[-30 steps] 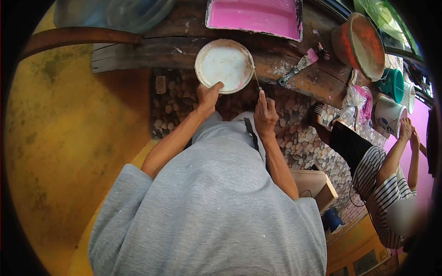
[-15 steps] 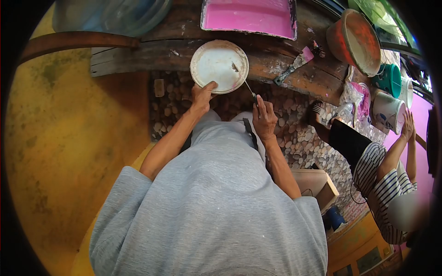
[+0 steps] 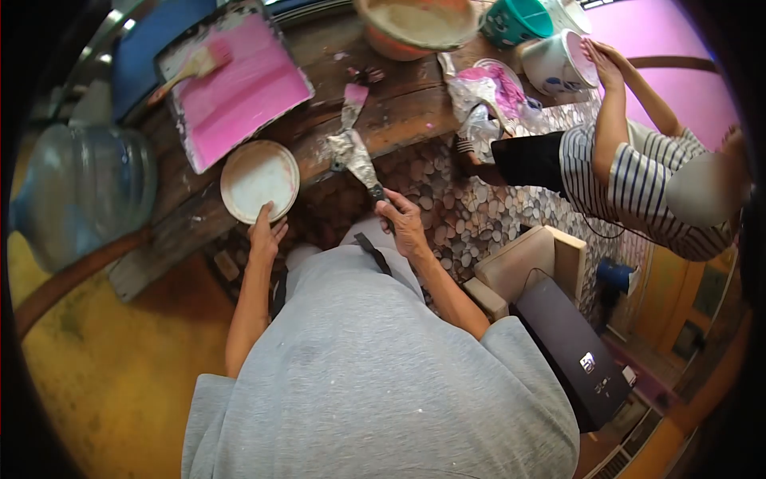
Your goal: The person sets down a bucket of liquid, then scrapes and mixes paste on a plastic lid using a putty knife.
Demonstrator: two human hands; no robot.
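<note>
My left hand [image 3: 267,233] grips the near rim of a round white lid [image 3: 259,182], thumb on its top face, beside the pink paint tray. Fingers wrapped round a dark handle, my right hand [image 3: 401,221] holds a putty knife [image 3: 353,156] with a wide, stained metal blade. The blade points away from me at the front edge of the wooden table. Just beyond it lies a second scraper [image 3: 351,105] with pink on its end; whether the two touch I cannot tell.
A pink paint tray [image 3: 239,100] holds a brush [image 3: 199,65]. An orange basin [image 3: 419,28], a green bucket [image 3: 517,20] and a white bucket [image 3: 561,62] stand along the wooden table [image 3: 415,104]. A person in a striped shirt [image 3: 630,172] is at the right. A clear bottle [image 3: 88,188] is left.
The view has swung to the right. The knife has left the lid and now points over the table edge near the other scraper. The lid is still in my left hand, now beside the tray.
</note>
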